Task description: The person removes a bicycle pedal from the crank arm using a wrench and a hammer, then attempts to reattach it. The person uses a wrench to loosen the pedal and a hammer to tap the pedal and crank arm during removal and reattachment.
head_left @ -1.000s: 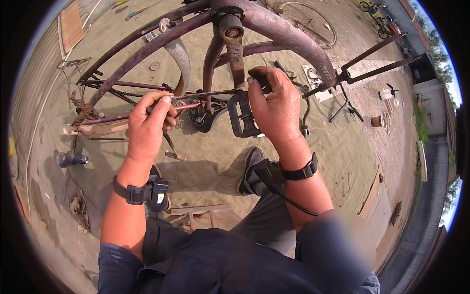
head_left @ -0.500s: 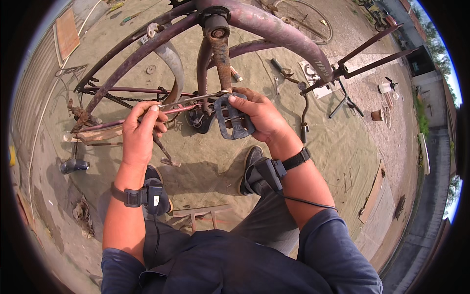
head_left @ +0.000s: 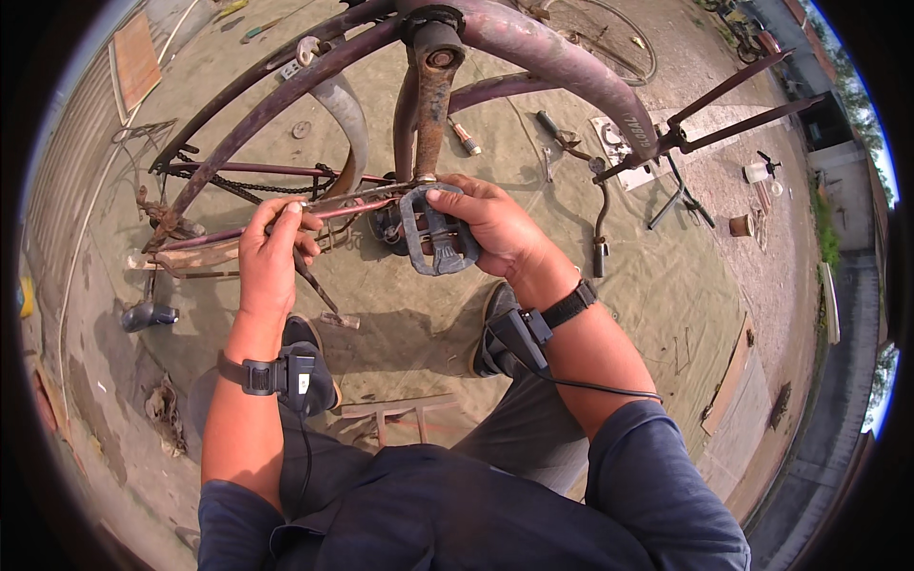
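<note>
My left hand point(head_left: 269, 262) is closed around the end of a long thin wrench point(head_left: 354, 197). The wrench's far end reaches the pedal axle at the lower end of a rusty crank arm point(head_left: 431, 124). A grey-black bicycle pedal point(head_left: 446, 259) sits at that same crank end. My right hand point(head_left: 497, 226) grips it, thumb on its near face and fingers behind. The crank hangs from a worn purple bicycle frame point(head_left: 547, 48). Whether the wrench's jaw sits fully on the axle is hidden by the pedal and fingers.
Below my left hand a hammer point(head_left: 328, 300) reaches down over the green ground sheet point(head_left: 609, 381). Handlebars point(head_left: 600, 209), a screwdriver-like tool point(head_left: 465, 139) and a small brown cup point(head_left: 741, 226) lie beyond. At left are a chain point(head_left: 238, 186) and a dark bottle-like object point(head_left: 149, 317).
The pedal and my right hand have shifted slightly left, and the pedal has turned a little. The wrench stays in my left hand. The whole view has moved slightly.
</note>
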